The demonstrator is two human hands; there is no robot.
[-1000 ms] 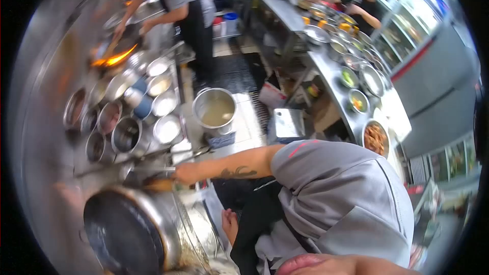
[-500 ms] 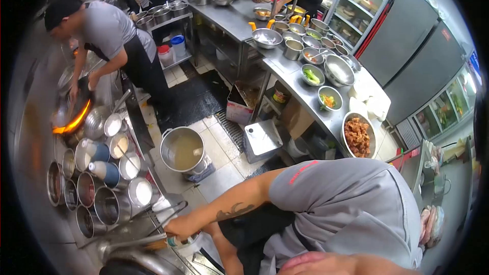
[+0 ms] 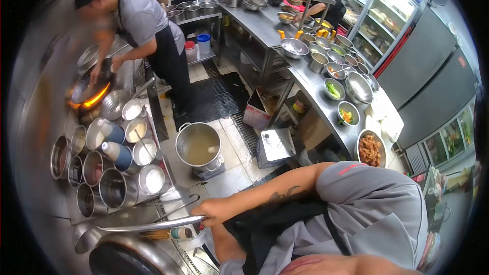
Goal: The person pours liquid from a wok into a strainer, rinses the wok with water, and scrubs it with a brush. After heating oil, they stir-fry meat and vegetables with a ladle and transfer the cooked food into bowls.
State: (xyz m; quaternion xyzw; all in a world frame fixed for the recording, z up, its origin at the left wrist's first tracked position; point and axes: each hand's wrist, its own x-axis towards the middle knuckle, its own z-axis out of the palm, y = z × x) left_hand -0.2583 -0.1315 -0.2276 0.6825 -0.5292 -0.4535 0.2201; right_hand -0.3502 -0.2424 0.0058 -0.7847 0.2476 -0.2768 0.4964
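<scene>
My right hand (image 3: pixel 213 211) is closed round the handle of a long metal ladle (image 3: pixel 153 225). The ladle's bowl (image 3: pixel 87 238) hangs at the lower left, over the edge of a dark, round wok (image 3: pixel 125 259) on the stove. My left forearm (image 3: pixel 225 244) shows below my right arm, but its hand is hidden. Just below the ladle handle is a small labelled container (image 3: pixel 182 232). A thin metal rod with a hooked end (image 3: pixel 192 199) lies just behind my right hand.
Metal pots (image 3: pixel 118 188), sauce bottles (image 3: pixel 117 154) and a white-filled pot (image 3: pixel 152 179) crowd the stove's left side. A large stockpot (image 3: pixel 198 144) stands at floor level. A co-worker (image 3: pixel 147 25) handles a flaming wok. The right counter holds bowls and fried pieces (image 3: pixel 371 150).
My right hand has lifted and moved right with the ladle, baring more of its handle and of the wok. The whole view has shifted, so the surroundings sit farther right.
</scene>
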